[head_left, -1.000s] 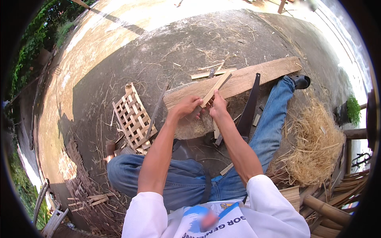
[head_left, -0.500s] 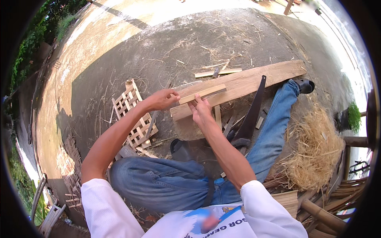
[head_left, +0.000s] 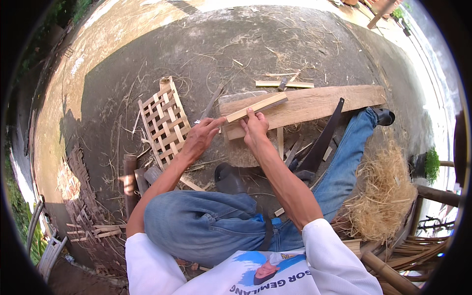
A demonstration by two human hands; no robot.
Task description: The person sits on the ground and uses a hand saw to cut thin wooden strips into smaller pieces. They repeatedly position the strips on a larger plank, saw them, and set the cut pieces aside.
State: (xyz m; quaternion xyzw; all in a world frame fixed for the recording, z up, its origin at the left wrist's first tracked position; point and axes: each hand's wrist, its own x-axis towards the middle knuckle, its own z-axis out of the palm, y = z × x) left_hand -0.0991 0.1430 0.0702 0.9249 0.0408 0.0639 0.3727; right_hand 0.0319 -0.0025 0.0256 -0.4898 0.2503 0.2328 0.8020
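Note:
My right hand point(head_left: 255, 129) is closed round a short pale wooden strip point(head_left: 258, 106), thumb on top and fingers beneath. The strip slants up to the right above a broad wooden plank point(head_left: 314, 105). My left hand point(head_left: 200, 138) reaches to the strip's left end, its index finger stretched out and touching it; the other fingers are loosely bent. Beneath the plank's left end is a grey block point(head_left: 243, 152). A hand saw point(head_left: 322, 142) leans against the plank's near edge, blade pointing up.
A woven slat panel point(head_left: 164, 123) lies to the left. Beyond the plank are a hammer point(head_left: 282, 84) and another pale strip point(head_left: 295, 84). A heap of straw-like shavings point(head_left: 383, 191) sits at the right by my outstretched leg. Bamboo poles point(head_left: 391, 273) stand at the lower right.
My left hand has dropped lower and turned, its index finger now meeting the strip's left end. My right hand keeps its grip on the strip. The view has shifted slightly.

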